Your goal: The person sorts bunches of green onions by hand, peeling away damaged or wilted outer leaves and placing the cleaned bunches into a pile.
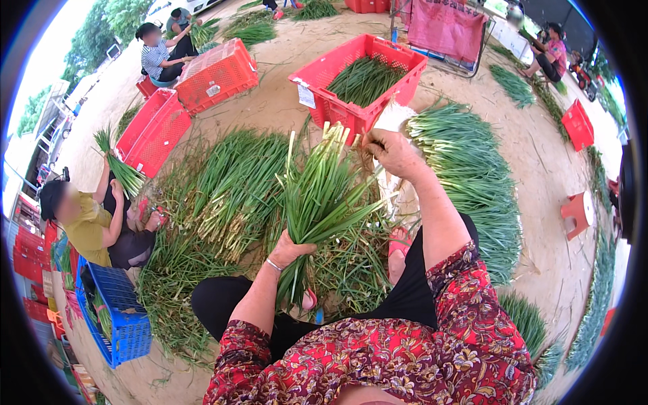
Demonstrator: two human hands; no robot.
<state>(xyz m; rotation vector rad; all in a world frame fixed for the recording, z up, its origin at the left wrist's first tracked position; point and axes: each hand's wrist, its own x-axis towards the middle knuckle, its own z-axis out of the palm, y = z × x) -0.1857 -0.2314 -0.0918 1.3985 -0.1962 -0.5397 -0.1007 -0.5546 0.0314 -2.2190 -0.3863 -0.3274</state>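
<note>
Head view: nearest, the wearer's red flowered shirt (378,358) and dark trousers (422,277), knees spread, a pink sandal (399,244) showing by the right leg.

Left grip (290,251), bare, thin bracelet (273,265) at the wrist: closed around the lower part of a bunch of green stalks (322,196). The bunch is raised between the knees, pale ends fanned up and away from the wearer, green tips hanging below the fist. Right grip (393,154): just beyond and to the right of the pale ends, fingers curled next to thin brownish strands; whether it pinches them, cannot tell.

Beneath the bunch, loose leaf litter (347,270) covers the ground (540,260). Left of it lies a heap of stalks (236,182); to the right, a long, neat row of stalks (466,189), pale ends toward the wearer's right hand.

Left side: blue basket (131,337) with greens inside; just past it a seated person in a yellow shirt (91,233) holds a smaller bunch (123,163).

Farther: red crate (331,111) part-filled with greens (364,81), two more red crates at left, one behind the other, and a red stool (578,214) at right. Farthest: a seated person in a striped shirt (156,64) and a pink cloth (449,30) over a frame.
</note>
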